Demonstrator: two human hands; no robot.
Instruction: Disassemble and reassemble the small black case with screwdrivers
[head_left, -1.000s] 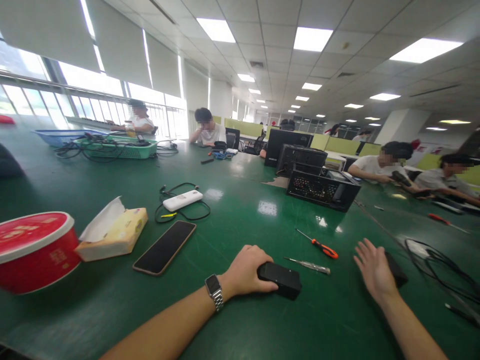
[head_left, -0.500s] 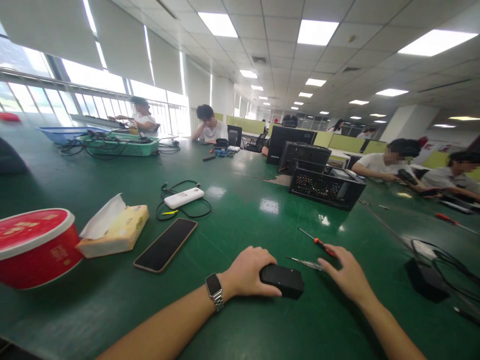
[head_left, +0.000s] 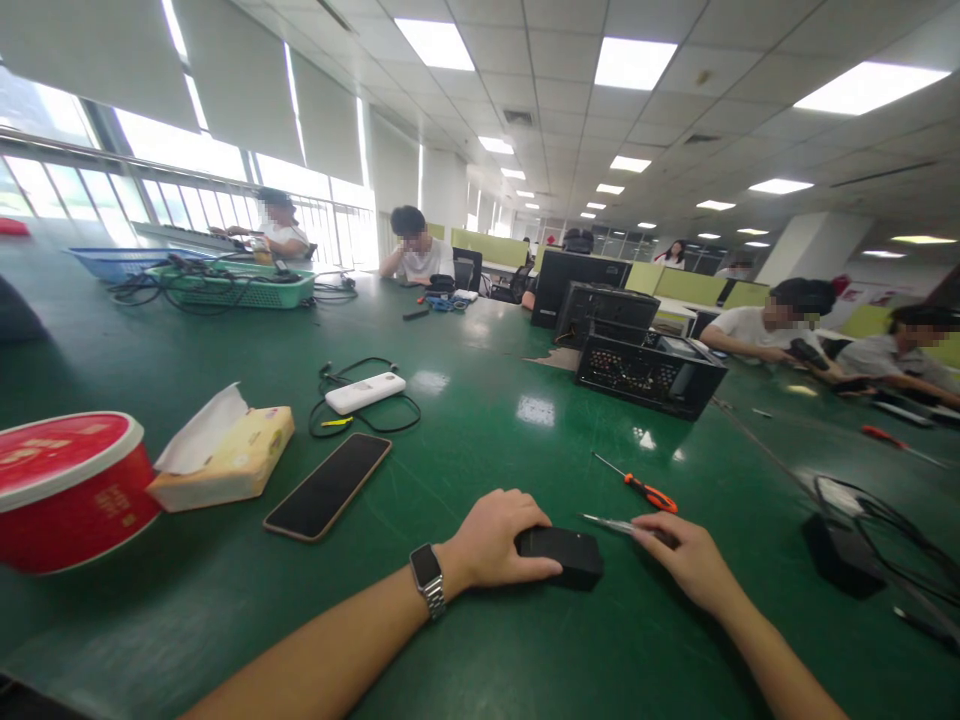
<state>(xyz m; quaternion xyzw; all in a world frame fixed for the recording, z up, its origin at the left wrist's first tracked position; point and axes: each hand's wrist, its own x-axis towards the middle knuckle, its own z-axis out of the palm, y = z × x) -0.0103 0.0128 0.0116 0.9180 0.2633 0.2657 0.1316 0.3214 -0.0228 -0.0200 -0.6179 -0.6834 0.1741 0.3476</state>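
Observation:
My left hand (head_left: 504, 540), with a watch on its wrist, is wrapped round the left end of a black box (head_left: 574, 558) on the green table. To its right, my right hand (head_left: 686, 552) has its thumb and fingers closed on the handle end of a thin metallic tool (head_left: 611, 523), whose tip points left above the box's far side. An orange and black screwdriver (head_left: 646, 491) lies just beyond the right hand, touched by neither hand.
Left are a phone (head_left: 330, 487), tissue pack (head_left: 229, 455), red tub (head_left: 71, 500) and white device (head_left: 365, 393) with cable. A black computer case (head_left: 649, 375) stands ahead; a black adapter (head_left: 844, 555) lies right. Several people sit around.
My right hand has closed on the thin metallic tool, and its fingers no longer cover the screwdriver's orange handle. My left hand stays on the black box.

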